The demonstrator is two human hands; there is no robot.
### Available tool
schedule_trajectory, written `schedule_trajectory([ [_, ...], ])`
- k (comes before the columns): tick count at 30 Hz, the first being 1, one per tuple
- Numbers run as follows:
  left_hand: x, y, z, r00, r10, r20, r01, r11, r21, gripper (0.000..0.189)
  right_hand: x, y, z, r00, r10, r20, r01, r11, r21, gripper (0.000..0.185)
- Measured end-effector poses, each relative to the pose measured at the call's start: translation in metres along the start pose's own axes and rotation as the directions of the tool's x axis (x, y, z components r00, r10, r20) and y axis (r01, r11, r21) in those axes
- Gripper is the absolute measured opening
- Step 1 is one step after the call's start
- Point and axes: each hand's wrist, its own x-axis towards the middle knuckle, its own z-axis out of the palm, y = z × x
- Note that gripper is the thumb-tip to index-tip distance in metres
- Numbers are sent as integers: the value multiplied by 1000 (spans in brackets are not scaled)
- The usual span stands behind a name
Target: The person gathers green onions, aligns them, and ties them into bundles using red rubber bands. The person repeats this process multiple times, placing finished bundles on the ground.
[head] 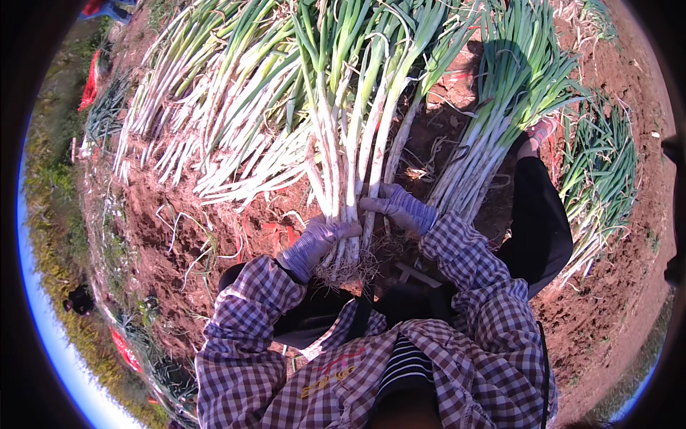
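Observation:
My left hand (316, 244), in a pale purple work glove, grips the white stalks of a bunch of long green onions (335, 177) just above their roots. The bunch stands roughly upright in front of me, leaves fanning away and stringy, soil-flecked roots (348, 271) hanging at the bottom. My right hand (399, 206), gloved alike, is closed around stalks on the bunch's right side, a little higher than my left. Some of its fingers are hidden behind the stalks. Close by on the right lies another pile of green onions (471, 155), its white ends near my right wrist.
A large heap of green onions (225, 118) covers the ground ahead and left. More onions (600, 177) lie beyond my right knee (541, 230). Red plastic strips (281, 233) and loose leaves lie on reddish soil (161, 230). At the upper left edge, part of another person (107, 9) shows.

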Motion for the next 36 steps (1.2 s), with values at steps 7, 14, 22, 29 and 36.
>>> schedule_trajectory([
  [7,11,-13,-8,983,-143,114,145,989,-6,43,7,24,-10,980,-196,29,198,970,-139,50],
  [14,14,-12,10,966,-21,258,79,973,-215,63,14,27,-23,991,-95,93,105,988,-110,56],
  [22,9,-7,-1,967,108,231,-72,984,-161,58,1,-10,2,997,37,63,-30,994,-106,48],
  [29,31,-35,-28,974,195,117,-165,960,-225,25,-49,-19,73,748,-662,-54,467,582,-665,105],
  [36,19,-15,-15,937,263,229,-176,923,-341,25,-48,6,115,619,-784,-51,341,327,-882,98],
])
